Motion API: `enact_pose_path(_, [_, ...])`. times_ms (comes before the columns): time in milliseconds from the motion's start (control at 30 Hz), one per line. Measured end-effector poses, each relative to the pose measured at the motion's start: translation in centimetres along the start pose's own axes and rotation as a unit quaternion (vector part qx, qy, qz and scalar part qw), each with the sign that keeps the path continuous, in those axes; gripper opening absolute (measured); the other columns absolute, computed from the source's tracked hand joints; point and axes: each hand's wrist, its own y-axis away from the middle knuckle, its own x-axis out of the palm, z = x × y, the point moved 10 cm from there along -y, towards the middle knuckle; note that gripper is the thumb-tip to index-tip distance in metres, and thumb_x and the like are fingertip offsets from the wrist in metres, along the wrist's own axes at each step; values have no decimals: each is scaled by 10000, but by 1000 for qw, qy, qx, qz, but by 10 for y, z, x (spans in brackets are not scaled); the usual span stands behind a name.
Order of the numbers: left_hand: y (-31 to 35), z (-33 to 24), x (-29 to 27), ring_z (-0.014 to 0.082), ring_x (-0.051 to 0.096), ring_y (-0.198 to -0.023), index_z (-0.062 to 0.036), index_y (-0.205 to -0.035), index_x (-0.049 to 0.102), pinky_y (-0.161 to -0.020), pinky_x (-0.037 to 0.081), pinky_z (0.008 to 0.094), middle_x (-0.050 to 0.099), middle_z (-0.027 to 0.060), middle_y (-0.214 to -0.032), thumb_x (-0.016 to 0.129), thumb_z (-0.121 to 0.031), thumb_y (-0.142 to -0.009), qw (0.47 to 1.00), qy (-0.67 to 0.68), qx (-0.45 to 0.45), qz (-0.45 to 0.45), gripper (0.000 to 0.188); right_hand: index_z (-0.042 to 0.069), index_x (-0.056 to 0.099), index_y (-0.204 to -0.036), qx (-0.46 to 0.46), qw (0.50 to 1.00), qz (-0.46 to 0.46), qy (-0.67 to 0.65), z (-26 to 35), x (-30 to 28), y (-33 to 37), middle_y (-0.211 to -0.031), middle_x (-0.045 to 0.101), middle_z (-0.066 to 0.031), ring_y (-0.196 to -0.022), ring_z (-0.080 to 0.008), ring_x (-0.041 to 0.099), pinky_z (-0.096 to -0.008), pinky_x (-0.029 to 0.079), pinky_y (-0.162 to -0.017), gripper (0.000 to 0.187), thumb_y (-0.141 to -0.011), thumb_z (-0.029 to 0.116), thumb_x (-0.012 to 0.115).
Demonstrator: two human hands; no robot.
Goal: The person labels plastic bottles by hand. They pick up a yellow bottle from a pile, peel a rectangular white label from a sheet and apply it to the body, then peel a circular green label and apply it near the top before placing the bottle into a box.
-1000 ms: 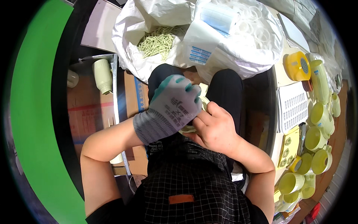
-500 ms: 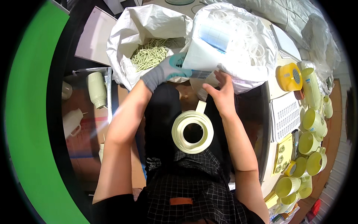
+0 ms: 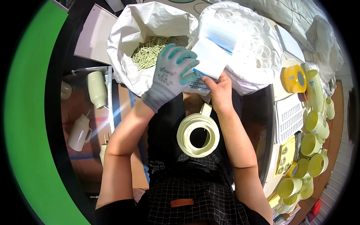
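Observation:
A white sheet of labels [image 3: 211,57] with blue print along its lower part stretches between my hands, in front of two white sacks. On its left edge is my left hand [image 3: 173,71], in a grey glove with teal fingertips; thumb and forefinger are at the sheet, the other fingers apart. My bare right hand [image 3: 221,90] pinches the sheet's lower right corner between thumb and fingers. Between my thighs stands a pale green jug body [image 3: 183,140], its round opening facing up and its handle pointing away from me.
The left sack [image 3: 125,41] holds many pale green sticks [image 3: 147,57], the right sack [image 3: 275,48] clear rings [image 3: 258,54]. Pale jugs [image 3: 96,90] stand in a box at left. Along the right table are yellow tape rolls [image 3: 293,78], a printed sheet [image 3: 288,118] and several green jug bodies [image 3: 310,143].
My left hand has turned palm-down and moved nearer my right hand at the sheet. The right fingers have closed on its corner. The jug body has shifted slightly right.

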Motion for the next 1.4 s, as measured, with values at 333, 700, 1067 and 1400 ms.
enact_pose_path(333, [9,4,-2,308,621,-1109,-130,-970,741,-1033,471,485,700,28,-1093,818,-241,-810,996,49,-64,-31,209,-24,691,-1207,-6,1000,-4,11,4,1,1,-1141,761,-85,-1019,-131,704,-315,552,-944,273,-939,-65,655])
enact_pose_path(700, [61,-34,-22,339,654,-1058,-82,-923,751,-906,539,451,712,119,-1113,839,-69,-778,982,93,-151,-59,170,-18,592,-1284,-54,996,-68,22,39,-35,52,-1282,689,-143,-1170,-184,648,-315,506,-1028,318,-978,-12,679])
enact_pose_path(1067, [103,-225,-21,259,731,-930,-154,-1046,776,-850,580,396,743,35,-1080,826,-89,-758,868,489,-72,50,300,28,243,-1639,441,892,12,-100,3,-96,315,-1552,484,-204,-1367,-327,565,-492,529,-1065,1080,-863,522,809])
enact_pose_path(1400, [188,-72,-14,110,685,-717,13,-1038,731,-688,559,253,743,59,-863,765,-90,-947,633,558,-534,-57,141,3,152,-1661,82,963,44,253,28,-76,280,-1551,471,-213,-1410,-293,515,-429,409,-1183,1227,-737,179,940])
